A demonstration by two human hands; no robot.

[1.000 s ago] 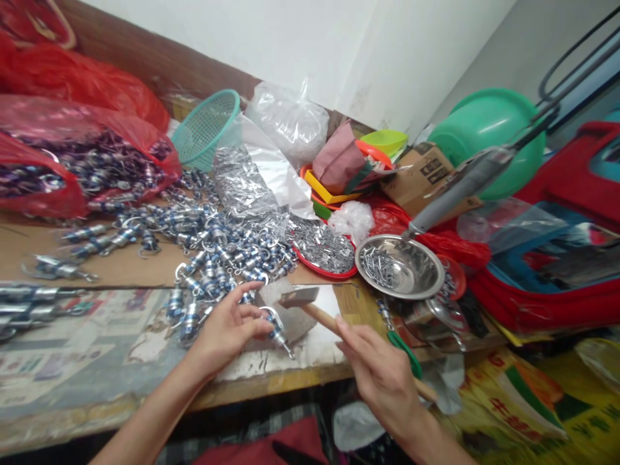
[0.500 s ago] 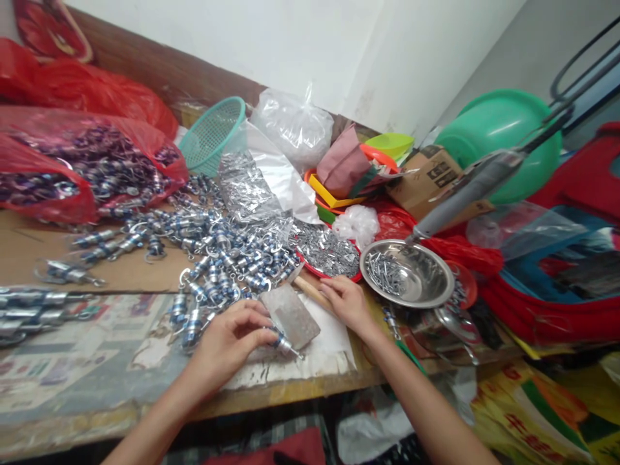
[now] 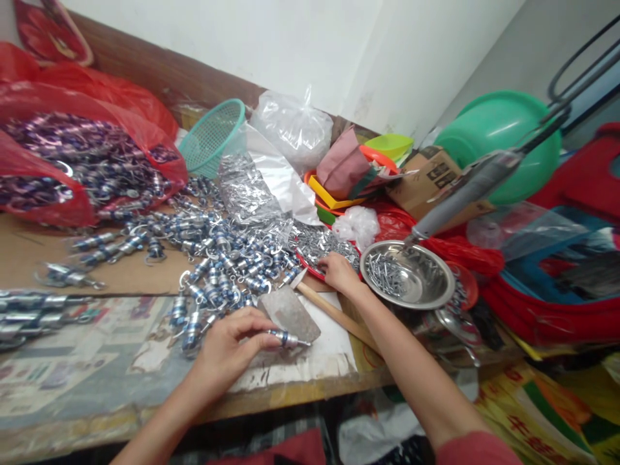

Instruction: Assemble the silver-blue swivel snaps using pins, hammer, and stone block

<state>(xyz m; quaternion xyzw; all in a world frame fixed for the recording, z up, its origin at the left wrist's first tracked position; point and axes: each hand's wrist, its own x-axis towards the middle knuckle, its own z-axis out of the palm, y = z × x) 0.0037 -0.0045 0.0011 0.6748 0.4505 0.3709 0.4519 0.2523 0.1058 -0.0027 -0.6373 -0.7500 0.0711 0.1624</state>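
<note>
My left hand (image 3: 242, 339) pinches a blue-and-silver metal hook fitting (image 3: 285, 338) between thumb and fingers. Its thin tip points right, just over the front edge of a grey metal block (image 3: 290, 313). My right hand (image 3: 340, 272) reaches into a red plate (image 3: 310, 265) of small flat silver metal pieces (image 3: 322, 244). Its fingers are bent together at the near side of the pile, and what they hold is hidden. A hammer (image 3: 334, 313) with a wooden handle lies between the block and my right forearm.
Many similar hook fittings (image 3: 217, 252) are heaped behind my left hand, with more in a red bag (image 3: 169, 174). A steel bowl (image 3: 436, 284) of nails stands right of the plate. Above the bowl slants a grey-handled bar (image 3: 465, 187). The bench edge (image 3: 310, 387) runs in front.
My right hand has left the hammer handle and moved up to the metal pieces in the red plate. The hook fitting in my left hand has turned nearly level. The hammer now lies free.
</note>
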